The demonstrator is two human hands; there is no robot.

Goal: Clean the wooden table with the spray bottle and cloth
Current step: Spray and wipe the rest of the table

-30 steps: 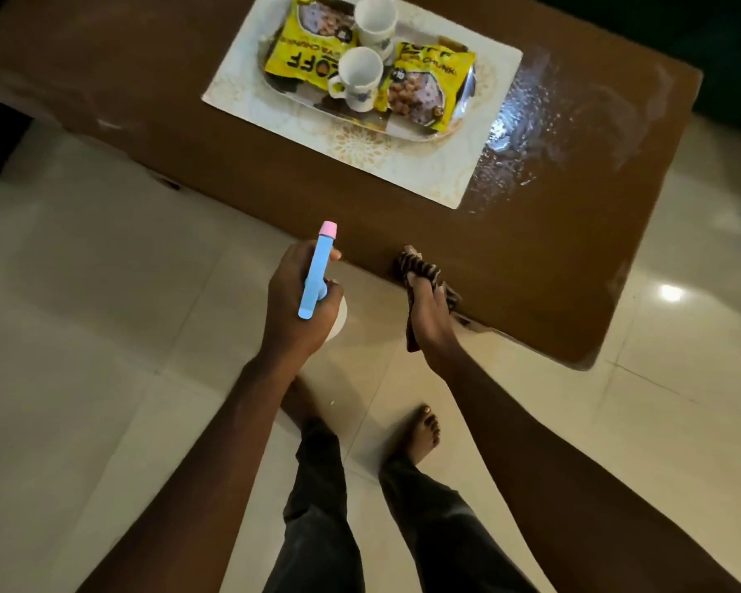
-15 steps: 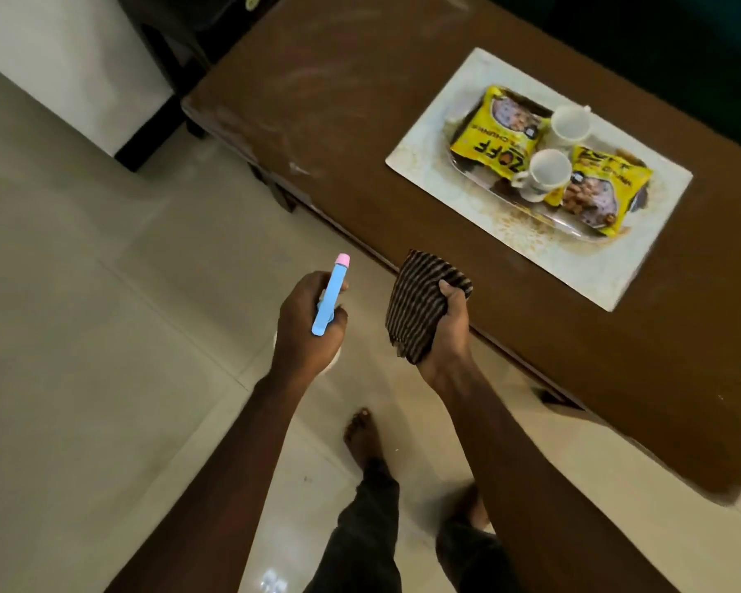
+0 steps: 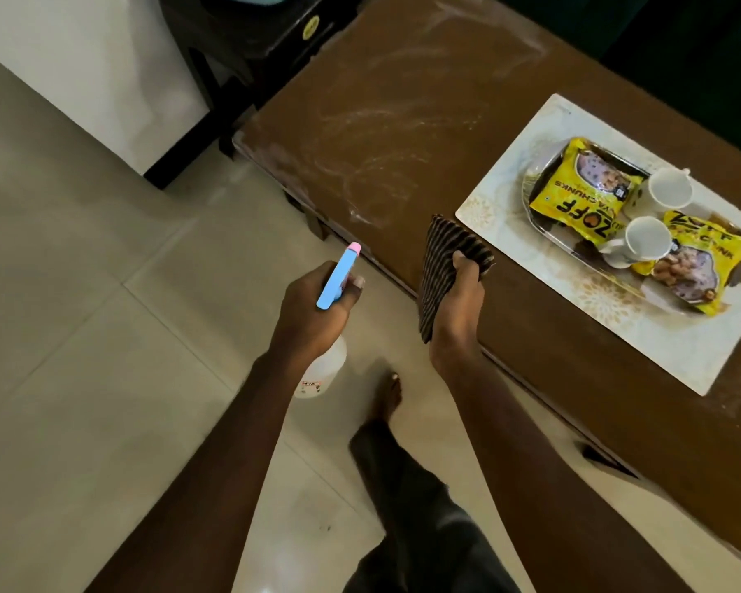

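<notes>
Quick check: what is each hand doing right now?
Left hand: closed, its grip round the spray bottle.
Right hand: closed, holding the striped cloth.

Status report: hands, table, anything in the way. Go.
Left hand grips spray bottle, over floor. Right hand holds striped cloth over wooden table edge. Placemat with tray, cups, packets occupies the top.

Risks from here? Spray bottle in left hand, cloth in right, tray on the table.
1. The spray bottle in the left hand hangs over the floor, off the table edge; mist may wet it by the bare foot: slip risk.
2. Spray may drift into the open cups and onto the snack packets.
3. Wiping with the cloth in the right hand could shove the placemat.
</notes>
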